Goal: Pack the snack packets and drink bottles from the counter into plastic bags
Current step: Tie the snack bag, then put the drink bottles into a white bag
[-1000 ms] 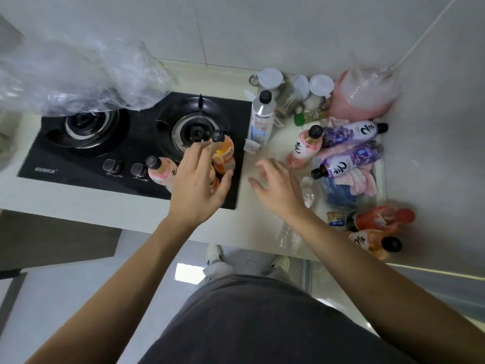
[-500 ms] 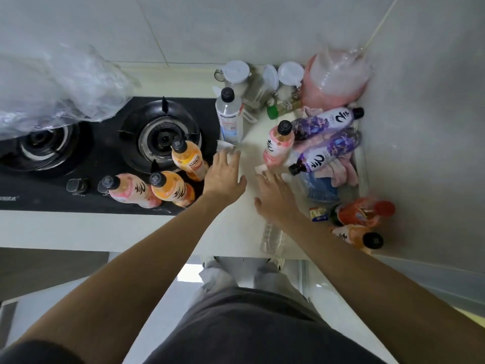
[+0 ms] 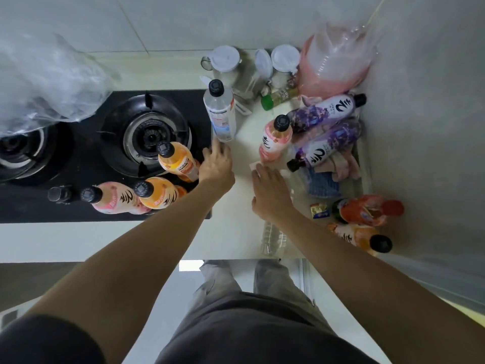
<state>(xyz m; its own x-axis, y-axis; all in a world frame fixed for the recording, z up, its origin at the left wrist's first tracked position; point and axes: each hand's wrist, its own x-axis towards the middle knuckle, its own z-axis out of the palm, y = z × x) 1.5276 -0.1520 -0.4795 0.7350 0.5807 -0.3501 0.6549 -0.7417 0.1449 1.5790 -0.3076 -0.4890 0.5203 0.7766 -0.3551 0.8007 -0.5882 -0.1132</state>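
Bottles are all I can count on the counter point(image 3: 236, 232), and from where I watch none of them sits inside a bag, so I judge the packing barely begun. Three stand on the stove point(image 3: 86, 158): a pink bottle point(image 3: 115, 199) and two orange bottles point(image 3: 160, 193) point(image 3: 178, 162). A water bottle point(image 3: 220, 114) stands at the stove's right edge. Another pink bottle point(image 3: 275, 141) stands mid-counter, with two purple bottles point(image 3: 325, 110) point(image 3: 322, 147) lying just beside it against the wall. Lower right lie a red bottle point(image 3: 364, 210) and one more orange bottle point(image 3: 359, 236), with a small snack packet point(image 3: 319, 210) touching the red one. A crushed clear bottle point(image 3: 273, 236) shows under my right forearm.

My left hand point(image 3: 217, 166) reaches toward the base of the water bottle, fingers extended and relaxed, gripping nothing; whether the fingertips touch it I cannot tell. My right hand point(image 3: 270, 193) lies palm down with straight fingers on a small white packet point(image 3: 253, 166), pressing or about to gather it, not curled around it.

A clear bag point(image 3: 49, 82) lies crumpled over the left burner, well apart from both hands. A pink bag point(image 3: 338, 61) sits in the corner; what it holds I cannot make out. Nearly everything is left: each bottle and packet must go into a bag.
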